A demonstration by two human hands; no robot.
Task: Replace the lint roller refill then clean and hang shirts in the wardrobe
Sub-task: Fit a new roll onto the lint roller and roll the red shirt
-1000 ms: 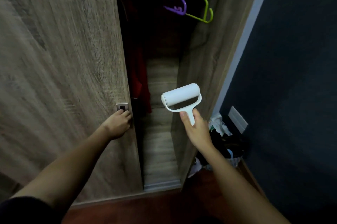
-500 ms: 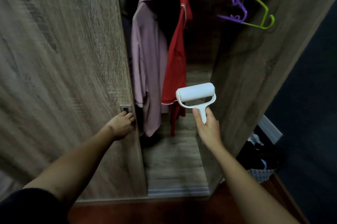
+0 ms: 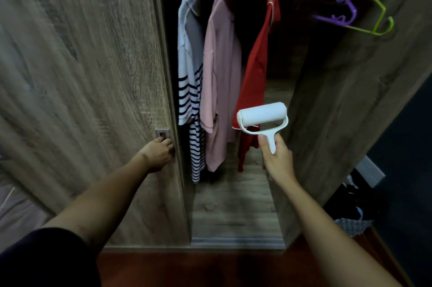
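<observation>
My right hand (image 3: 278,160) grips the handle of a white lint roller (image 3: 263,115), held upright in front of the open wardrobe. My left hand (image 3: 159,151) is closed on the edge of the sliding wooden door (image 3: 81,90), just under its metal recessed handle (image 3: 161,133). Inside hang three shirts: a white and grey striped shirt (image 3: 190,81) on the left, a pink shirt (image 3: 221,72) in the middle, a red shirt (image 3: 256,72) on the right. The roller is in front of the red shirt's lower hem.
Two bare hangers, purple (image 3: 343,10) and lime green (image 3: 374,18), hang at the upper right. The wardrobe's right side panel (image 3: 346,100) stands close to my right arm. Dark clutter and a bag (image 3: 353,214) lie on the floor at the right beside a dark wall.
The door has slid left with my left hand on it, and the opening is wider. The pink and then the striped shirt came into view. My right hand still holds the roller.
</observation>
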